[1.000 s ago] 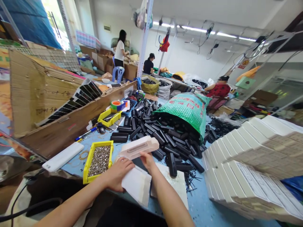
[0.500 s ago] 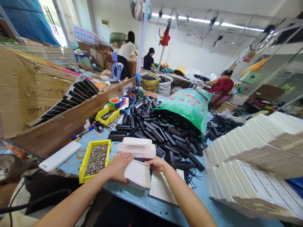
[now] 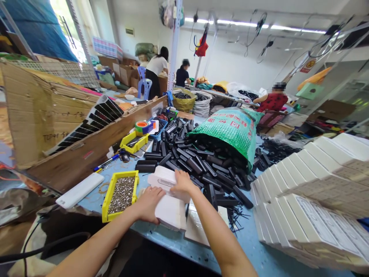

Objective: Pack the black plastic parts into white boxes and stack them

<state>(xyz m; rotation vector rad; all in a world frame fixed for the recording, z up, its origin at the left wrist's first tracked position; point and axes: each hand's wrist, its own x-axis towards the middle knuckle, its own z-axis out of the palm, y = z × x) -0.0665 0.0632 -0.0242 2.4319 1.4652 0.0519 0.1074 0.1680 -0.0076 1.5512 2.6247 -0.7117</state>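
A small white cardboard box (image 3: 170, 211) lies near the table's front edge, its printed lid flap (image 3: 161, 181) raised at the far side. My left hand (image 3: 150, 204) grips the box's left side, thumb at the near corner and fingers by the fold. Over the right part of the flap lies my right hand (image 3: 183, 182), fingers stretched out against the card. Whatever is inside the box is hidden. Flat pale card under a clear sheet (image 3: 198, 227) rests to the right, below my right forearm. Beside my left hand stands a yellow tray (image 3: 105, 207) full of small metal pieces.
Black plastic cases (image 3: 196, 165) spread beyond the box, spilling from a green woven sack (image 3: 230, 130). Stacked white boxes (image 3: 305, 215) rise at right. A white power bank-like slab (image 3: 79, 190), pens and tape (image 3: 142, 126) lie left. Several co-workers are farther back.
My right hand has moved from the box's right edge up onto the raised flap, covering its right part. My left hand keeps its hold on the box. The view has shifted slightly.
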